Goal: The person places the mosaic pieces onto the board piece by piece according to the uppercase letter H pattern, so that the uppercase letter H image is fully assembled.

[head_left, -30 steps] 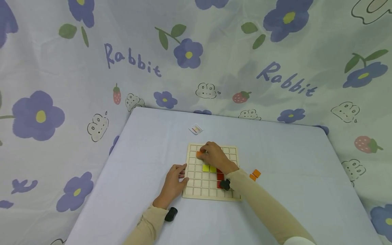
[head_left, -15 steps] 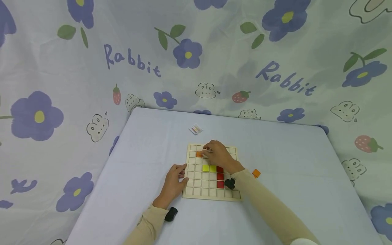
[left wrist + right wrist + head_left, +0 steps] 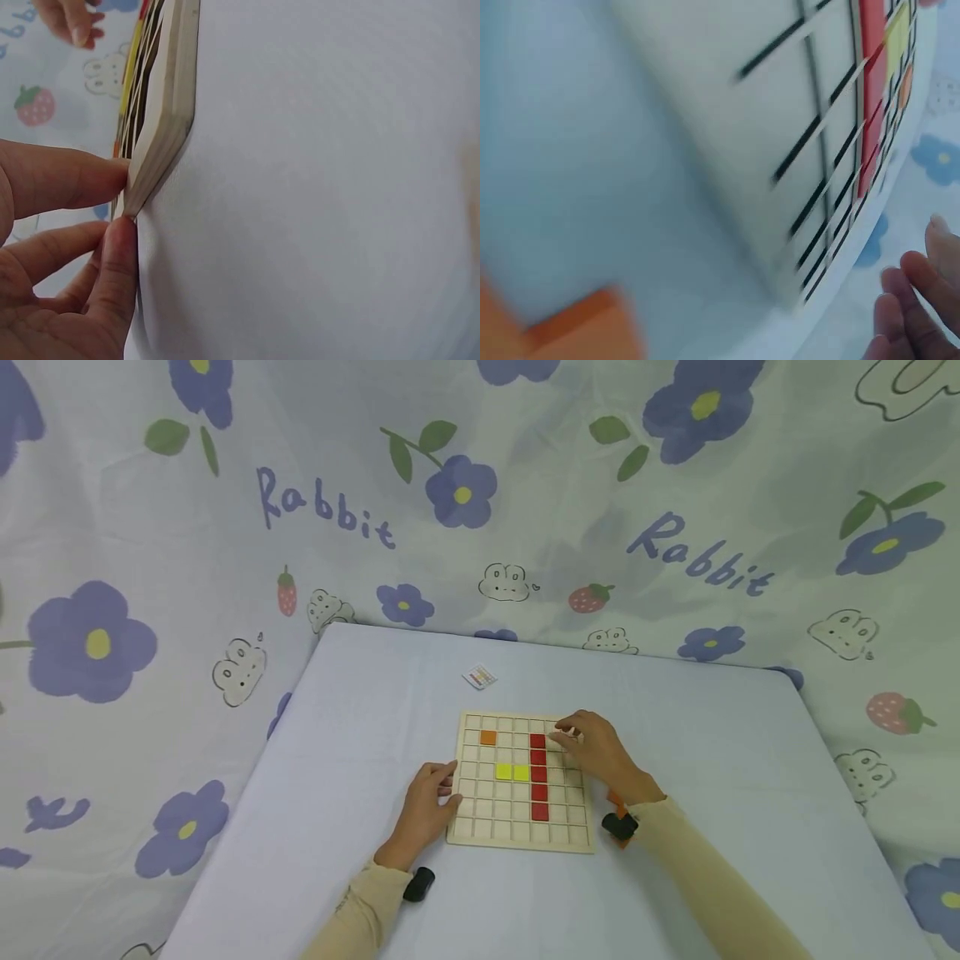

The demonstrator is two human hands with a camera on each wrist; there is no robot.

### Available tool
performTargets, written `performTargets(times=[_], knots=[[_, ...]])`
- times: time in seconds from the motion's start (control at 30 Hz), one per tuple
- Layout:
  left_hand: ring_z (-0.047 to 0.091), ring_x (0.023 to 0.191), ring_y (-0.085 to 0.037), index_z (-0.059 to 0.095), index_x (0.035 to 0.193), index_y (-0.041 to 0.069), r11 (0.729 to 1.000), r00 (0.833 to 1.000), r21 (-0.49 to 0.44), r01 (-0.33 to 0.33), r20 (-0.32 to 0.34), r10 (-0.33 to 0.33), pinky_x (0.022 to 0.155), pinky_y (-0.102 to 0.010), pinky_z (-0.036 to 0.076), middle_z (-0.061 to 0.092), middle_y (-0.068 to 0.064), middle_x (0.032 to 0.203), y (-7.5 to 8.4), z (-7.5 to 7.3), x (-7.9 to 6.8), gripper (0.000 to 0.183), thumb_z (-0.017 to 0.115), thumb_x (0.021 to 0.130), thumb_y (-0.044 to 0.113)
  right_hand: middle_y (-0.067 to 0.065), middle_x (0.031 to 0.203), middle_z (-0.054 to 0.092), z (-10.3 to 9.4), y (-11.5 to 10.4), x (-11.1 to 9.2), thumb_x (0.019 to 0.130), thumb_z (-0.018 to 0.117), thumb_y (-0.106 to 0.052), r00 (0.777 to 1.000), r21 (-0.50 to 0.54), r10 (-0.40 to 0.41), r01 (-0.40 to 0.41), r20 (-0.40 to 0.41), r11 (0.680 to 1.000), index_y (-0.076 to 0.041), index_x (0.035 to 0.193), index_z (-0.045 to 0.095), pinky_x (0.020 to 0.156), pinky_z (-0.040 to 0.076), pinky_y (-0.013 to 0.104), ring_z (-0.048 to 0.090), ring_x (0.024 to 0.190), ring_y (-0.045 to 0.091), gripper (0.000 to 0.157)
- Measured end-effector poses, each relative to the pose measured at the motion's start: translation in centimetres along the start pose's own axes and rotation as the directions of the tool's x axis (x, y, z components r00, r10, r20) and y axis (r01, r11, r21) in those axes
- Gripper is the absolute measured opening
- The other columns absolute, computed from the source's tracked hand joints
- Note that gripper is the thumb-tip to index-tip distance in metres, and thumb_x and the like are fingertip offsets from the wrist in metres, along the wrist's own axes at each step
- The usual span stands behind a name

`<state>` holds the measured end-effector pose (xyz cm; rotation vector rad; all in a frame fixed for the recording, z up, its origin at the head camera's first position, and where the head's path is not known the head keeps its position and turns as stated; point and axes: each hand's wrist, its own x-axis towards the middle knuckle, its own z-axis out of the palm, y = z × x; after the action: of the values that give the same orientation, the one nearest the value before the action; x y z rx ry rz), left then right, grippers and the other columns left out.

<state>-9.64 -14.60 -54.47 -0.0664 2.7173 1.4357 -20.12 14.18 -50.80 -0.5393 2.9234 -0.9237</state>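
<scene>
A pale wooden grid board lies on the table, with a column of red tiles, two yellow tiles and one orange tile in its squares. At the board's left edge is my left hand, its thumb and fingertips resting against the side; the left wrist view has these fingers close up at the wood. My right hand hovers over the board's upper right part. Nothing shows between its thumb and fingers in the right wrist view.
Loose orange tiles lie on the table right of the board, partly hidden under the right wrist in the head view. Behind the board is a small pattern card. A printed curtain hangs beyond the white table.
My right hand has left the orange tile in the upper left of the grid and moved right, uncovering the upper red tiles. The left hand has stayed at the board's edge.
</scene>
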Motion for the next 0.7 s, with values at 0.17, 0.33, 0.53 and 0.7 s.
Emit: performTargets(times=[0.17, 0.33, 0.53, 0.7], knots=[[0.064, 0.104, -0.022, 0.055, 0.141, -0.001, 1.000, 1.000, 0.000, 0.010, 0.002, -0.010, 0.090, -0.031, 0.057, 0.057, -0.015, 0.124, -0.1, 0.0, 0.0, 0.056, 0.072, 0.087, -0.003, 0.007, 0.097, 0.071, -1.5, 2.5, -2.2, 0.093, 0.073, -0.021, 0.997, -0.030, 0.016, -0.018, -0.073, 0.999, -0.005, 0.109, 0.075, 0.074, 0.050, 0.034, 0.062, 0.088, 0.022, 0.023], [0.064, 0.103, -0.021, 0.055, 0.141, -0.001, 1.000, 1.000, -0.001, 0.007, 0.001, -0.007, 0.089, -0.032, 0.057, 0.057, -0.015, 0.124, 0.0, 0.1, 0.0, 0.056, 0.072, 0.087, -0.003, 0.008, 0.097, 0.072, -2.4, 4.6, -4.8, 0.090, 0.076, -0.016, 0.994, -0.061, 0.042, -0.049, -0.104, 0.997, -0.005, 0.108, 0.075, 0.073, 0.050, 0.033, 0.063, 0.086, 0.022, 0.021], [0.064, 0.103, -0.021, 0.056, 0.141, -0.001, 1.000, 1.000, -0.006, 0.008, -0.004, -0.008, 0.089, -0.032, 0.057, 0.057, -0.015, 0.123, 0.0, 0.1, 0.0, 0.056, 0.072, 0.087, -0.003, 0.010, 0.099, 0.072, -3.2, 5.8, -7.0, 0.085, 0.079, -0.013, 0.990, -0.054, 0.095, -0.101, -0.105, 0.993, -0.005, 0.106, 0.075, 0.073, 0.050, 0.033, 0.062, 0.088, 0.025, 0.023], [0.064, 0.103, -0.021, 0.056, 0.140, -0.001, 1.000, 1.000, -0.014, 0.001, -0.005, -0.001, 0.089, -0.032, 0.057, 0.057, -0.015, 0.123, -0.1, 0.1, 0.0, 0.056, 0.072, 0.087, -0.003, 0.010, 0.103, 0.072, -3.4, 6.8, -8.4, 0.085, 0.080, -0.013, 0.988, -0.076, 0.136, -0.141, -0.068, 0.987, -0.005, 0.109, 0.075, 0.072, 0.048, 0.030, 0.062, 0.090, 0.025, 0.025]])
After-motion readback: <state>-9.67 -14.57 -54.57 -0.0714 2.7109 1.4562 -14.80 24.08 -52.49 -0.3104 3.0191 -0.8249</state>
